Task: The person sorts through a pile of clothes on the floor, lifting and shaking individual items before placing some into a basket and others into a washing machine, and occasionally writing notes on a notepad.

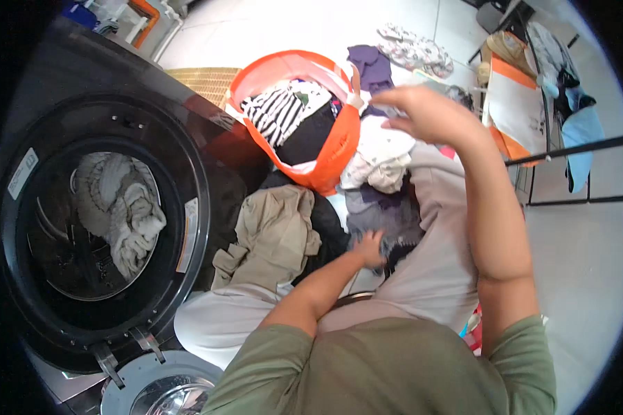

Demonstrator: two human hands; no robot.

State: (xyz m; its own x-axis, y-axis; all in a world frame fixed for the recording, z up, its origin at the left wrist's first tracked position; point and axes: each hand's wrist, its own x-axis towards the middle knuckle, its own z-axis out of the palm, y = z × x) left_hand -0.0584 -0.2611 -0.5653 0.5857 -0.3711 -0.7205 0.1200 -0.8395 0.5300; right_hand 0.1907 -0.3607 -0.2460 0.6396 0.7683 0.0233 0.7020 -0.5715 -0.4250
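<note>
My left hand (369,250) rests on a grey garment (381,223) between my legs; the fingers look spread, though whether they pinch the cloth is unclear. Raised beside the orange fabric basket (337,155), my right hand (415,111) has its fingers apart and partly bent, with no cloth seen in it. Inside the basket lie a black-and-white striped garment (272,116) and a black one (306,137). White clothing (381,155) is heaped against the basket's near right side. A beige garment (275,233) lies to the left of my left hand, partly over black cloth (324,231).
At left stands a front-loading washing machine (202,202), its round door (171,384) open and grey-white laundry (130,212) in the drum. A purple garment (371,65) and a patterned cloth (412,49) lie on the floor beyond. A metal rack (571,150) with hanging items stands at right.
</note>
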